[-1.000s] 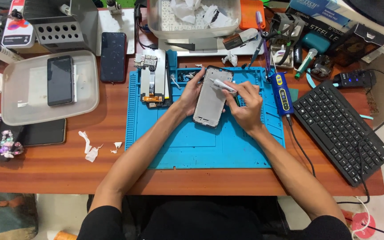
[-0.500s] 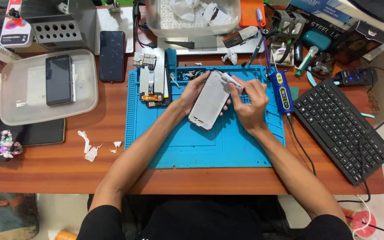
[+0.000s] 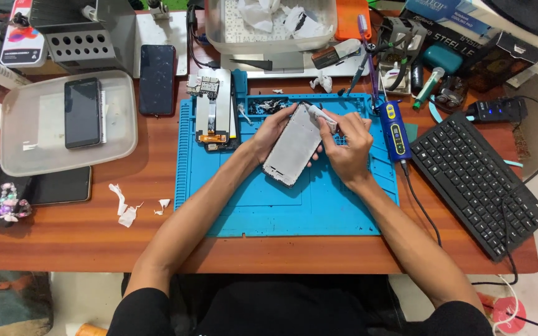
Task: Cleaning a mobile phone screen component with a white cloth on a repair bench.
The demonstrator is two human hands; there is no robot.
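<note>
Head view — left hand (image 3: 273, 129) gripping the grey phone frame (image 3: 294, 152) by its edge, tilting it over the blue mat (image 3: 250, 199), right hand (image 3: 349, 146) closing round a small white tool (image 3: 320, 117), tip touching the frame's top corner — black keyboard (image 3: 477, 180) lying well right of it.

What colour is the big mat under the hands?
The work mat is bright blue, seen clearly in the head view.

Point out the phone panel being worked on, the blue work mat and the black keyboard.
phone panel (image 3: 291, 152), head view, middle of its grey back face
blue work mat (image 3: 281, 208), head view, bare lower part
black keyboard (image 3: 477, 180), head view, middle key rows
</note>
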